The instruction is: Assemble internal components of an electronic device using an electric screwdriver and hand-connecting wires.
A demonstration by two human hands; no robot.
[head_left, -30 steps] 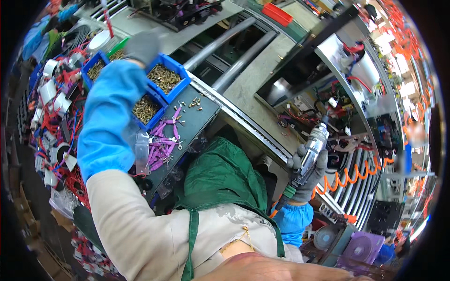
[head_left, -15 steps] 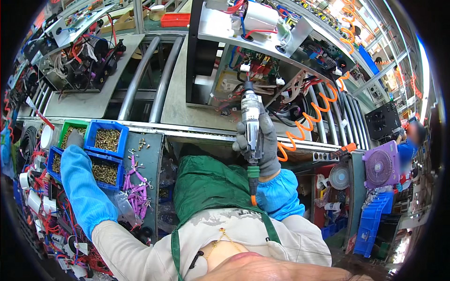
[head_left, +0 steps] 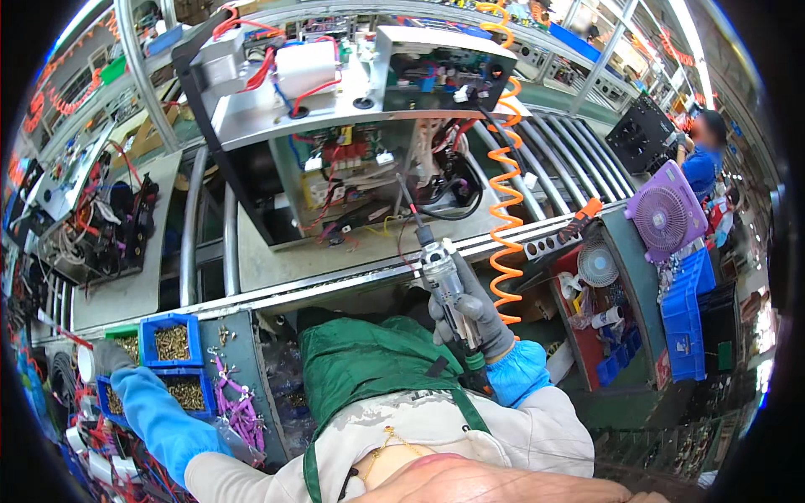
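My right hand [head_left: 482, 314], in a grey glove, is closed around a pneumatic screwdriver [head_left: 444, 281]. The tool's long bit leans up and left, its tip in front of the open metal chassis [head_left: 293, 121] full of wires and boards. Over at the left, my gloved left hand [head_left: 111, 359] is at the left edge of a green bin [head_left: 127, 344] of screws, beside a white roll [head_left: 86, 365]. Its fingers are blurred and mostly hidden. Blue bins [head_left: 199, 339] of brass-coloured screws stand right next to it.
Purple clips [head_left: 239, 404] and loose screws lie right of the bins. A coiled orange air hose [head_left: 503, 210] hangs right of the chassis. Conveyor rollers [head_left: 553, 168] run behind; another wired unit [head_left: 109, 210] sits at left. A purple fan [head_left: 667, 210] and a co-worker [head_left: 703, 159] are at far right.
The view has shifted, so the chassis appears further left. My left hand has moved from inside the green bin toward its left edge. The screwdriver, upright before, now tilts left.
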